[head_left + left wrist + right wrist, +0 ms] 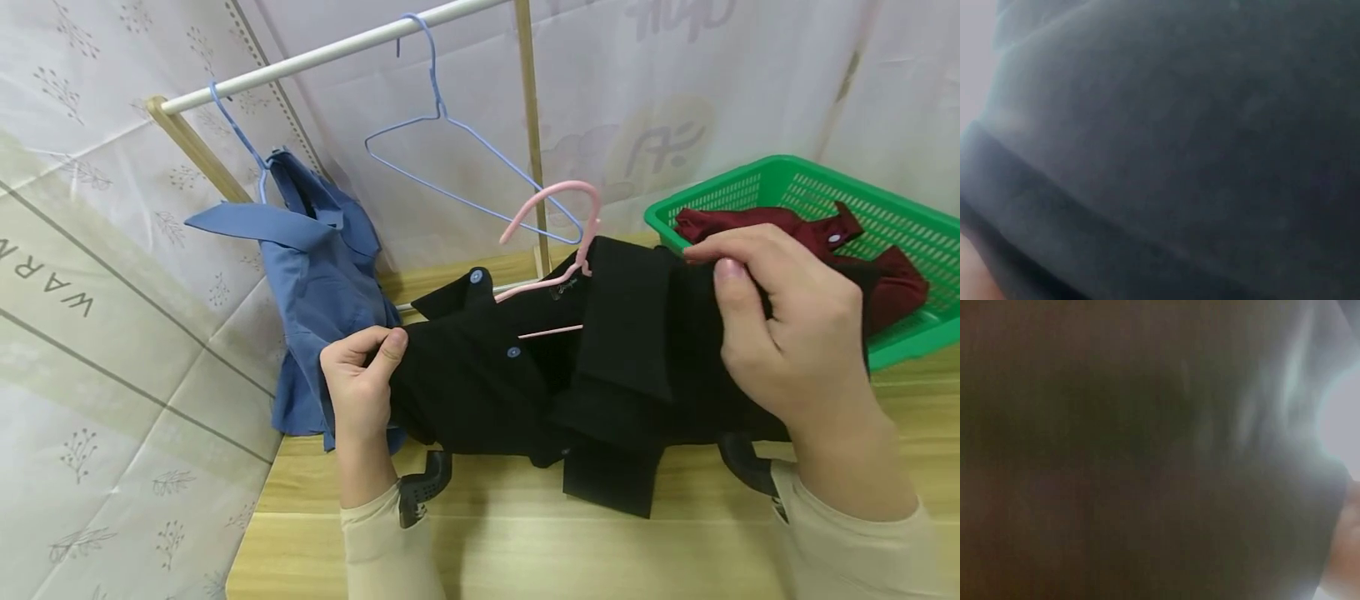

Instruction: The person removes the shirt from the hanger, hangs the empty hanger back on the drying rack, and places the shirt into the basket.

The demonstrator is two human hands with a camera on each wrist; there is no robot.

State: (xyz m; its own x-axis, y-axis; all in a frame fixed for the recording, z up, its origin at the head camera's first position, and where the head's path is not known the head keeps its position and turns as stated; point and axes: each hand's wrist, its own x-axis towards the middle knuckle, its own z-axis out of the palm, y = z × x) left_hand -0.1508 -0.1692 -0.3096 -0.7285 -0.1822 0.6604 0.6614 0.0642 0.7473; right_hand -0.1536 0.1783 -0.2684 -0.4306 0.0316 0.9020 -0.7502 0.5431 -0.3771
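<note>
A black collared shirt (465, 383) with blue buttons is stretched between my two hands above the table. My left hand (360, 379) pinches its left shoulder between thumb and fingers. On the other side my right hand (787, 325) grips the right shoulder the same way. A pink hanger (581, 196) sits inside the shirt, its hook rising out of the open neck and its bar partly showing in the front opening. Dark cloth (1179, 150) fills the left wrist view, and blurred dark cloth (1147, 487) fills most of the right one.
A rack with a white rail (322, 57) stands behind. From it hang a blue shirt (315, 275) on a blue hanger and a bare blue hanger (472, 129). At the right, a green basket (885, 196) holds a dark red garment (750, 218). The wooden table (510, 542) lies below.
</note>
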